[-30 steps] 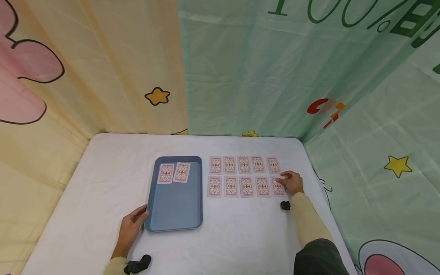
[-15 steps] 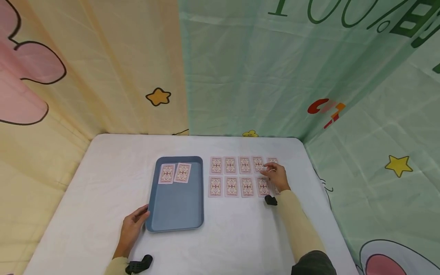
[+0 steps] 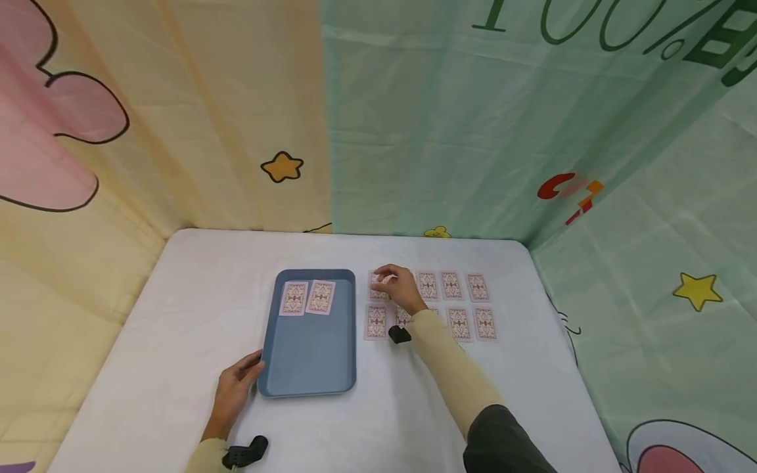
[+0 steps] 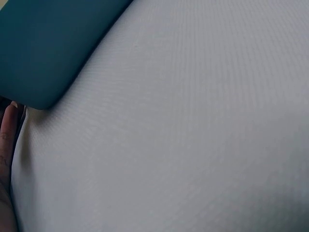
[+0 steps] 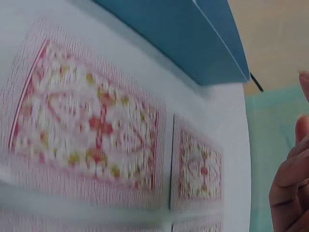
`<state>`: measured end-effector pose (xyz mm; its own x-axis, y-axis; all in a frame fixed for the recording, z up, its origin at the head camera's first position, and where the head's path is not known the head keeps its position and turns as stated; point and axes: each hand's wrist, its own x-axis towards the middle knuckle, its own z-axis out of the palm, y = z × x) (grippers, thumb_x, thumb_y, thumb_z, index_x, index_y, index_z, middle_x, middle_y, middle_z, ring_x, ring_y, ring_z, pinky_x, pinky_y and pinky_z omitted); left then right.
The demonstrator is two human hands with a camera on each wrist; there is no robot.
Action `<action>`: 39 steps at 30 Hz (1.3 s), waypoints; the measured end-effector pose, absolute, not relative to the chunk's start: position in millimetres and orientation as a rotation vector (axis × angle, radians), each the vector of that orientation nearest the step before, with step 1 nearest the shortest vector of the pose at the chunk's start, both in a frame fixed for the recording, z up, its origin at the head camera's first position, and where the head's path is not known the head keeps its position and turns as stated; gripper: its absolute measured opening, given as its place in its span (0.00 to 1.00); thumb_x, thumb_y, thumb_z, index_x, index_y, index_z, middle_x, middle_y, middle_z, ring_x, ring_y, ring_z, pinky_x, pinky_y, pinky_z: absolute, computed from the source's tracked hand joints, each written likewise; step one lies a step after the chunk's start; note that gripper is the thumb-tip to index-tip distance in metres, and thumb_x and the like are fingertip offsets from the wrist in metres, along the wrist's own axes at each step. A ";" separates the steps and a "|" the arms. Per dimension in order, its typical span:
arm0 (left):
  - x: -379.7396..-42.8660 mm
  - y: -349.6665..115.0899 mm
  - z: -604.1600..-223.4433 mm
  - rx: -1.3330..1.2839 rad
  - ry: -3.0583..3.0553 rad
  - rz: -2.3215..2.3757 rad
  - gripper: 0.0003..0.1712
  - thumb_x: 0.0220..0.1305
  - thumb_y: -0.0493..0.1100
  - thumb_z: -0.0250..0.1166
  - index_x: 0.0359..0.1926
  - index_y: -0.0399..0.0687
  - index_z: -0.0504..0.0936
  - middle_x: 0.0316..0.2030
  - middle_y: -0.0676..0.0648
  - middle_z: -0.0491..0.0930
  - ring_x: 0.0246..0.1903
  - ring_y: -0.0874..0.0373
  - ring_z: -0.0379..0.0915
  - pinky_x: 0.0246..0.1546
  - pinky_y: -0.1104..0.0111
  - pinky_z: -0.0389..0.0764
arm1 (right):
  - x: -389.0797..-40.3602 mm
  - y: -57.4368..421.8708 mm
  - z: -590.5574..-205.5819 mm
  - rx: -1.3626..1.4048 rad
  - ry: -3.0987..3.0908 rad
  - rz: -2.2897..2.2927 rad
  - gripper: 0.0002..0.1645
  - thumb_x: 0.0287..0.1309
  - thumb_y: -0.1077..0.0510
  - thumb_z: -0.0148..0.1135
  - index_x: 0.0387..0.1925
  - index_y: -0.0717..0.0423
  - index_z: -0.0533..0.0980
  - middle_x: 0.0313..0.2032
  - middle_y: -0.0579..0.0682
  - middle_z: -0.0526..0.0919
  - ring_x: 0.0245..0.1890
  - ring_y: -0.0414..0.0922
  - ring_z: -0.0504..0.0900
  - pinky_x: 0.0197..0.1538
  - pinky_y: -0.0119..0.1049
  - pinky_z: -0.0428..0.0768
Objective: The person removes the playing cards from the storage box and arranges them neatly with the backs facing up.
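A blue-grey tray [image 3: 307, 387] lies on the white table, with two patterned playing cards, back up, near its far end: a left card [image 3: 293, 299] and a right card [image 3: 321, 297]. My left hand [image 3: 232, 391] holds the tray's near left edge, its fingertips right at the rim. Right of the tray, several more cards lie back up in two rows, among them a near-row card [image 3: 376, 322]. Over the far row's left end hovers my right hand [image 3: 401, 289], fingers loosely bent with nothing between them. It partly hides the cards below.
A card [image 5: 87, 121] close below the right wrist shows near the tray's side wall [image 5: 169, 34]. Printed curtains [image 3: 414, 131] enclose the table's [image 3: 207, 289] back and sides. Black wrist devices [image 3: 245, 452] ride on both wrists.
My right hand has swept left along the card rows, from the right end to the left end. The cards keep their places, and my left hand stays at the tray.
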<state>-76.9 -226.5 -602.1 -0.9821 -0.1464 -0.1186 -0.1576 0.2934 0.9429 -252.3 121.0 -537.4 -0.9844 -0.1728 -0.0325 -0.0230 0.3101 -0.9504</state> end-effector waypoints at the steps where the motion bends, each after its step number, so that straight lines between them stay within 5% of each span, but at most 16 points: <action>1: -77.4 -226.5 -601.7 -0.296 2.518 1.837 0.24 0.69 0.40 0.59 0.60 0.27 0.72 0.55 0.29 0.75 0.41 0.81 0.69 0.42 0.88 0.69 | -253.1 111.3 -537.0 -0.207 2.433 -1.756 0.20 0.52 0.63 0.71 0.48 0.66 0.79 0.33 0.50 0.78 0.19 0.41 0.67 0.25 0.34 0.71; 15: -75.6 -226.5 -600.0 -0.324 2.497 1.807 0.26 0.69 0.44 0.59 0.61 0.29 0.72 0.57 0.30 0.74 0.42 0.81 0.69 0.42 0.89 0.68 | -256.5 5.4 -547.5 -0.393 2.440 -1.544 0.19 0.56 0.62 0.68 0.49 0.61 0.79 0.39 0.49 0.81 0.22 0.38 0.69 0.29 0.30 0.73; 21: -74.5 -226.1 -600.3 -0.326 2.511 1.801 0.25 0.70 0.43 0.59 0.61 0.29 0.72 0.56 0.30 0.75 0.43 0.80 0.71 0.42 0.89 0.67 | -255.5 -21.6 -553.1 -0.325 2.467 -1.475 0.24 0.52 0.60 0.72 0.53 0.57 0.78 0.47 0.51 0.81 0.42 0.42 0.77 0.46 0.34 0.76; 27: -75.4 -222.6 -600.5 -0.306 2.500 1.841 0.25 0.69 0.42 0.60 0.60 0.29 0.73 0.56 0.30 0.75 0.44 0.76 0.73 0.43 0.88 0.68 | -255.7 -41.6 -555.7 -0.208 2.533 -1.340 0.34 0.47 0.60 0.75 0.59 0.51 0.75 0.59 0.49 0.75 0.62 0.46 0.70 0.65 0.38 0.66; 39: -75.7 -224.5 -597.2 -0.393 2.453 1.794 0.27 0.69 0.45 0.60 0.62 0.31 0.71 0.58 0.32 0.73 0.42 0.84 0.67 0.44 0.88 0.68 | -254.6 -61.5 -571.7 -0.232 2.675 -1.069 0.49 0.39 0.58 0.80 0.66 0.52 0.69 0.63 0.50 0.70 0.63 0.48 0.69 0.65 0.38 0.66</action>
